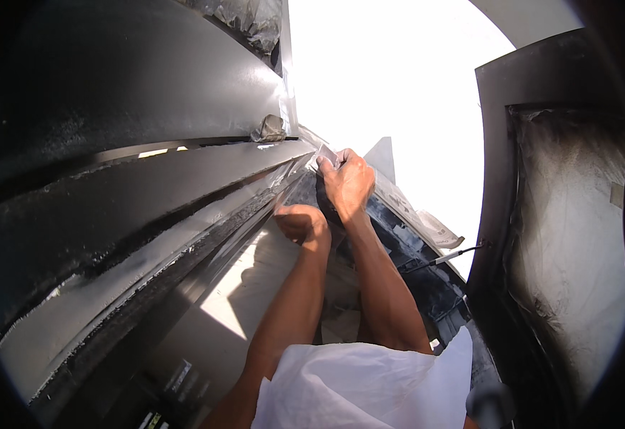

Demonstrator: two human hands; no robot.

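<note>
My right hand (349, 183) is closed, its thumb and fingers pinching a small, pale, flat piece like folded sandpaper (329, 153). This piece is at the far corner where the long grey panels meet. Lower and to the left, my left hand (302, 221) is curled beside the edge of the dark, dusty sill (184, 250). Its fingertips are mostly hidden, and what they hold, if anything, cannot be made out. Clear plastic film (294, 171) seems to lie along the edge between the hands.
Large dark grey vehicle panels (126, 79) fill the left side. A crumpled plastic-wrapped lump (269, 129) sits at their far end. At right stands an open door (497, 179) with dusty film inside, joined by a thin rod (455, 255). Paper sheeting (437, 230) lies along the dark jamb.
</note>
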